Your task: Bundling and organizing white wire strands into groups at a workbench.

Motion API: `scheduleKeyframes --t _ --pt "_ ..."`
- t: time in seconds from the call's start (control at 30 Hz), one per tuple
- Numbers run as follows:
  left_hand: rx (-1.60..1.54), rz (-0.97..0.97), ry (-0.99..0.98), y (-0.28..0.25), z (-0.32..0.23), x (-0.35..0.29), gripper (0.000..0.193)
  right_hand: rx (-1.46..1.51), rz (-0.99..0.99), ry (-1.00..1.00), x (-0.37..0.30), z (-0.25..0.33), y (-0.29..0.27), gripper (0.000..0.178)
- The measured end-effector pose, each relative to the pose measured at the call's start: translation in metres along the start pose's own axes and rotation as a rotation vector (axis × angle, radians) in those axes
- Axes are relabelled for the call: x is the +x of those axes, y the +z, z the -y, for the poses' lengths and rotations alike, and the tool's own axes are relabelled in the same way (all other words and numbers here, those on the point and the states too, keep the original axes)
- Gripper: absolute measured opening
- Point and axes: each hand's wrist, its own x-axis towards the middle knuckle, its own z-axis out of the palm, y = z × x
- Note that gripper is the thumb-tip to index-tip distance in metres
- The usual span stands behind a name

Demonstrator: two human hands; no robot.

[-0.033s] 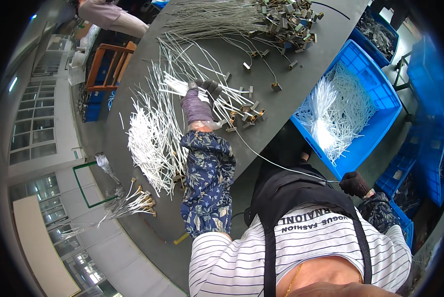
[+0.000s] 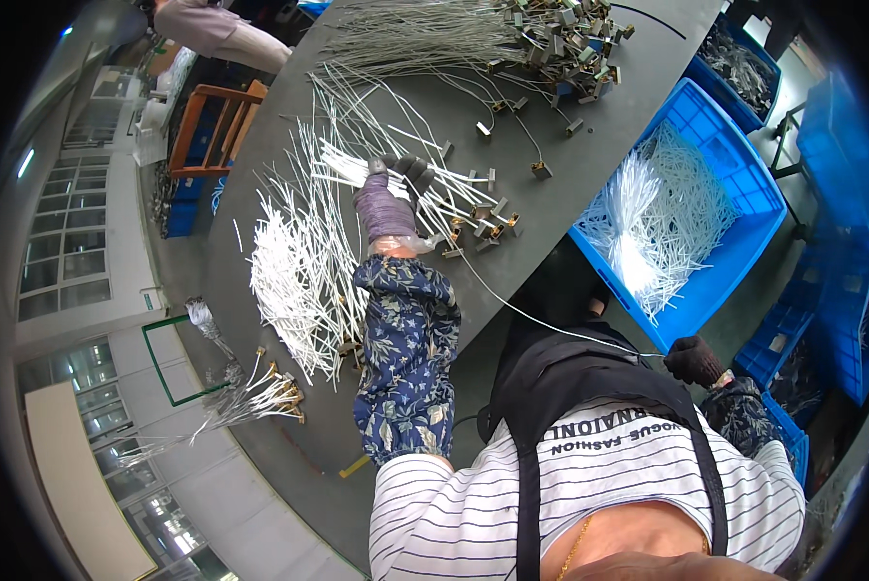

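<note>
My left hand [image 2: 396, 189], in a grey and purple glove, is closed round a bundle of white wires [image 2: 342, 165] above the dark table. Small metal blocks [image 2: 483, 228] tip several of these wires, just right of the hand. One long white wire [image 2: 541, 321] curves from beside that bundle, past the table edge and across my apron. Its other end meets my right hand [image 2: 694, 361], in a dark glove, closed on it beside my waist. The fingertips of the right hand are hidden. Left of my left forearm lies a heap of loose white wires [image 2: 284, 281].
A big pile of metal-ended wires [image 2: 560, 44] covers the table's far end. To the right stands a blue crate [image 2: 734, 290] holding thin white strands. Another wire bunch [image 2: 279, 392] lies at the table's left edge. A person's sleeve [image 2: 202, 27] shows at far left, near an orange-brown chair [image 2: 187, 131].
</note>
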Motion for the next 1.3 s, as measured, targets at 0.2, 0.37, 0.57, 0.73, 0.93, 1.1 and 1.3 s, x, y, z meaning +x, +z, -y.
scheduleKeyframes --t 0.2,0.37,0.57,0.73,0.93,1.1,1.3 --pt "0.038 -0.025 0.008 0.000 -0.009 0.003 0.029 0.015 -0.011 0.016 0.003 -0.003 0.000 0.015" --pt "0.216 -0.045 -0.006 0.011 -0.009 -0.005 0.021 0.003 -0.005 0.011 0.006 -0.008 0.002 0.014" --pt "0.228 -0.028 -0.059 0.011 -0.009 -0.013 0.021 -0.031 0.004 -0.032 0.007 -0.013 0.005 0.017" --pt "0.184 0.005 -0.031 0.004 -0.014 -0.002 0.025 0.003 0.010 -0.009 0.011 -0.019 0.000 0.017" --pt "0.325 -0.026 0.022 0.010 -0.015 -0.006 0.024 -0.013 0.000 0.012 0.006 -0.006 0.003 0.014" --pt "0.417 0.120 -0.113 0.014 0.001 -0.036 0.022 0.079 -0.017 -0.122 -0.002 -0.005 0.010 0.020" --pt "0.268 0.664 -0.428 -0.006 0.104 -0.103 0.022 0.179 -0.040 -0.195 0.006 0.033 0.029 0.028"
